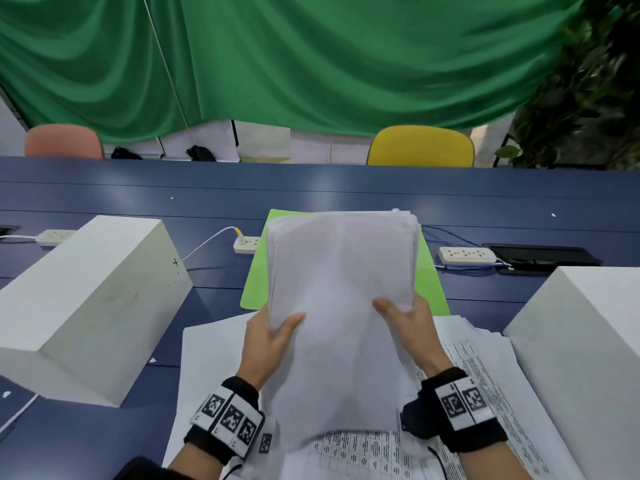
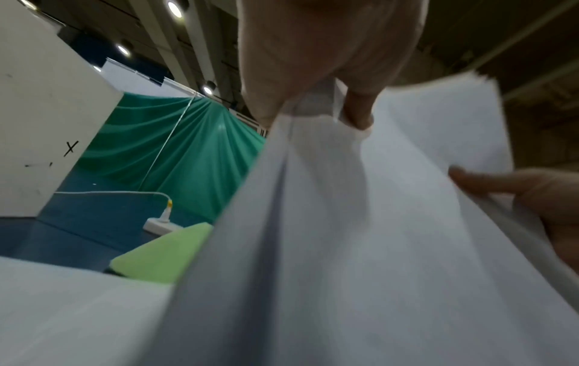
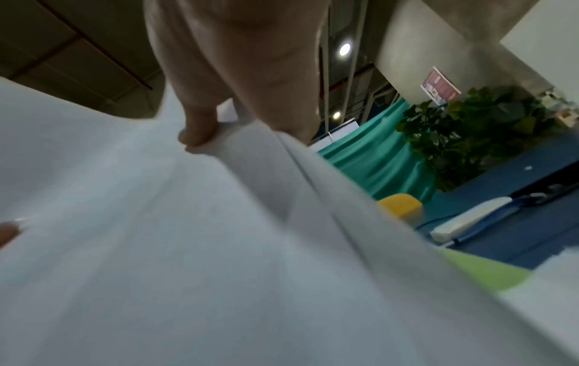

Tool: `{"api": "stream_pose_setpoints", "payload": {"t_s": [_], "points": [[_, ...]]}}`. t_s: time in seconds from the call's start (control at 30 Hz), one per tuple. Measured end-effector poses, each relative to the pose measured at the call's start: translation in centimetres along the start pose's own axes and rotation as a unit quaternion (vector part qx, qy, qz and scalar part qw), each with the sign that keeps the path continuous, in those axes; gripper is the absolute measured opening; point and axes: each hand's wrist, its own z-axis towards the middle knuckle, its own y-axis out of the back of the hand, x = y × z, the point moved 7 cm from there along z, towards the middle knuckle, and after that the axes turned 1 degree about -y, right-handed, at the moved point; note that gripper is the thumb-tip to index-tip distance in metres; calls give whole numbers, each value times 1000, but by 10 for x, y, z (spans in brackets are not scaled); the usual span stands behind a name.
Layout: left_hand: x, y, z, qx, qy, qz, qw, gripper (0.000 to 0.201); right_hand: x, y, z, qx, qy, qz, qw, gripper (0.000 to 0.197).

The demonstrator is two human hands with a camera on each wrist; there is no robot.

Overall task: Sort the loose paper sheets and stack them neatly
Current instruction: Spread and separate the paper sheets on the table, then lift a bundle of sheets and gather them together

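Observation:
A thick stack of white paper sheets (image 1: 341, 282) stands raised on end above the table, its blank back side toward me. My left hand (image 1: 268, 336) grips its left edge, thumb on the near face. My right hand (image 1: 407, 322) grips the right edge the same way. In the left wrist view the stack (image 2: 360, 247) fills the frame under my left hand (image 2: 313, 74); in the right wrist view the stack (image 3: 188, 247) runs below my right hand (image 3: 238, 74). More printed sheets (image 1: 485, 368) lie spread on the blue table (image 1: 311, 188) beneath. A green folder (image 1: 256, 278) lies flat behind the stack.
White blocks stand at the left (image 1: 86, 299) and the right (image 1: 581, 341) of the papers. Power strips (image 1: 465, 255) with cables lie behind, beside a black tray (image 1: 540, 254). A pink chair (image 1: 64, 142), a yellow chair (image 1: 420, 147) and a green curtain (image 1: 311, 64) are beyond the table.

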Motion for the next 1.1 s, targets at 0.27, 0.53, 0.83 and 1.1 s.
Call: {"api": "stream_pose_setpoints", "payload": {"t_s": [0.27, 0.53, 0.83, 1.1], "points": [[142, -16, -27, 87, 245, 127, 957, 48, -103, 56, -1, 50, -225, -401, 887, 61], [191, -12, -29, 85, 327, 126, 933, 45, -138, 166, -36, -83, -376, -533, 753, 112], [190, -14, -29, 77, 321, 120, 936, 43, -133, 170, -26, -129, -386, -513, 756, 107], [189, -12, -30, 73, 327, 126, 934, 46, -162, 217, -12, -110, -415, -493, 757, 110]]}}
